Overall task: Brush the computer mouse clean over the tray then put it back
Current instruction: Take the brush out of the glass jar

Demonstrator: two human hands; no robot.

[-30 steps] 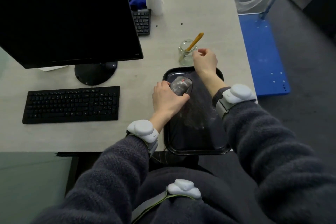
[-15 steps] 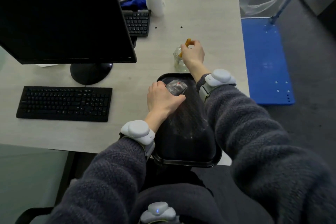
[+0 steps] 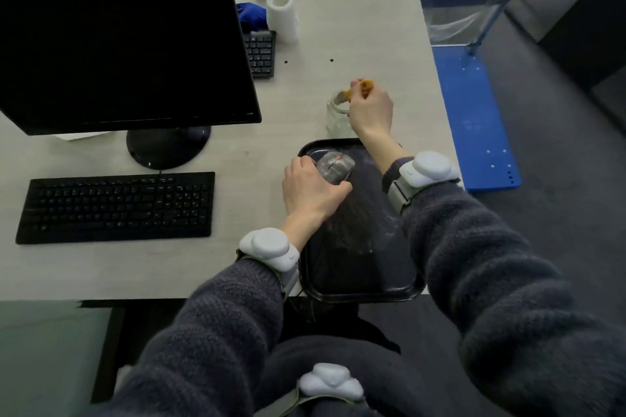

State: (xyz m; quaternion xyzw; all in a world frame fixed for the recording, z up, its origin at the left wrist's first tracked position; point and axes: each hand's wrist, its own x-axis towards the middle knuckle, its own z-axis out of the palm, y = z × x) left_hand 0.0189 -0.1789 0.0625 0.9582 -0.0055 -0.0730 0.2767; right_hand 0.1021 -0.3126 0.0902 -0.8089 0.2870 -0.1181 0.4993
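A dusty grey computer mouse (image 3: pixel 334 165) sits at the far end of the black tray (image 3: pixel 359 291), and my left hand (image 3: pixel 311 191) grips its near side. A brush with an orange handle (image 3: pixel 363 85) stands in a small glass jar (image 3: pixel 337 115) just beyond the tray. My right hand (image 3: pixel 371 108) is closed around that handle above the jar. The brush's bristle end is hidden inside the jar and behind my fingers. White dust streaks the tray's surface.
A black monitor (image 3: pixel 118 30) and a black keyboard (image 3: pixel 115 206) fill the desk's left side. A second keyboard (image 3: pixel 261 52), a white roll (image 3: pixel 282 17) and a blue cloth (image 3: pixel 250 13) lie further back. The desk's right edge is close to the jar; a blue cart (image 3: pixel 474 118) stands beyond it.
My right hand reached forward from above the tray to the jar and closed on the brush handle. My left hand stayed on the mouse.
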